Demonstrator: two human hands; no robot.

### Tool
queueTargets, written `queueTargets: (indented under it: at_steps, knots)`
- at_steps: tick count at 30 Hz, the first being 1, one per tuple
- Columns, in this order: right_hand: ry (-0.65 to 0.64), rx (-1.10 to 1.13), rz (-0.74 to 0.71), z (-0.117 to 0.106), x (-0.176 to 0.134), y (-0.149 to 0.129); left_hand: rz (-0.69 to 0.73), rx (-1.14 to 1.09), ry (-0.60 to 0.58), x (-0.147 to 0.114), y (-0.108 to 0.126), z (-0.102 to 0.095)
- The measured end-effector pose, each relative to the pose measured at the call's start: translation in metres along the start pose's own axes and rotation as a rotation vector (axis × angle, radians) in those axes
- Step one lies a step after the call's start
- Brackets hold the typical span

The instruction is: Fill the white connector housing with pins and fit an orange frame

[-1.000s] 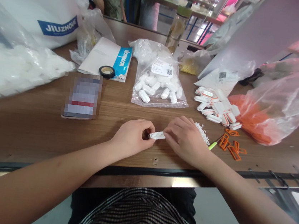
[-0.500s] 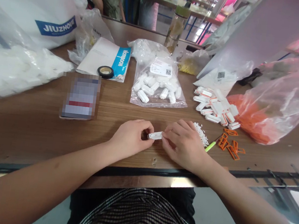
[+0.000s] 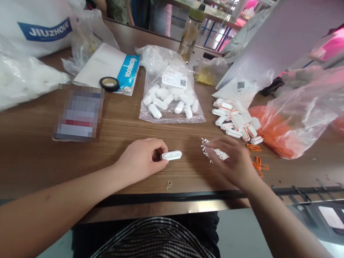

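Note:
My left hand pinches one end of a small white plastic connector block between thumb and fingertips, just above the table. Rows of small holes seem to run along its side. My right hand, slightly blurred, hovers over a heap of tiny white plastic pieces. Its thumb and fingers are apart, with some of the pieces showing between them, and I see nothing held. Part of the heap is hidden beneath this hand. Several orange plastic frames lie just to its right.
Behind my hands lies a clear bag of white blocks. White blocks with orange edges are piled at the right, beside a bag of orange parts. To the left are a phone, a notebook and black tape. A bottle stands behind.
My right hand has let go of the connector block and moved right, over the tiny white pieces. My left hand keeps its hold. The view has shifted slightly to the right.

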State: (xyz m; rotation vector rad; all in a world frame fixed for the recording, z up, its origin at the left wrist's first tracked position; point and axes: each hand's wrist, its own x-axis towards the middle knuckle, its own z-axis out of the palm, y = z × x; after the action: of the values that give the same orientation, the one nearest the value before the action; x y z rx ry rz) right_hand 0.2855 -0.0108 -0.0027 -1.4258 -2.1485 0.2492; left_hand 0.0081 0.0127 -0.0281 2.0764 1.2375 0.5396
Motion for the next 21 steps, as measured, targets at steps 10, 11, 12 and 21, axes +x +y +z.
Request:
queueTargets:
  at_steps: [10,11,12,21]
  knots:
    - [-0.247,-0.136,0.529,-0.047,-0.008,0.063,0.010,0.015,-0.008,0.000,-0.001,0.000]
    - [-0.255,-0.131,0.524,-0.047,-0.009,0.065,0.012,0.016,-0.006,0.000,-0.001,0.000]
    - [-0.260,-0.131,0.513,-0.047,-0.011,0.066,0.012,0.016,-0.004,0.000,-0.002,0.001]
    - [-0.305,-0.068,0.487,-0.043,-0.014,0.064,0.005,0.019,-0.001,0.001,-0.001,0.000]
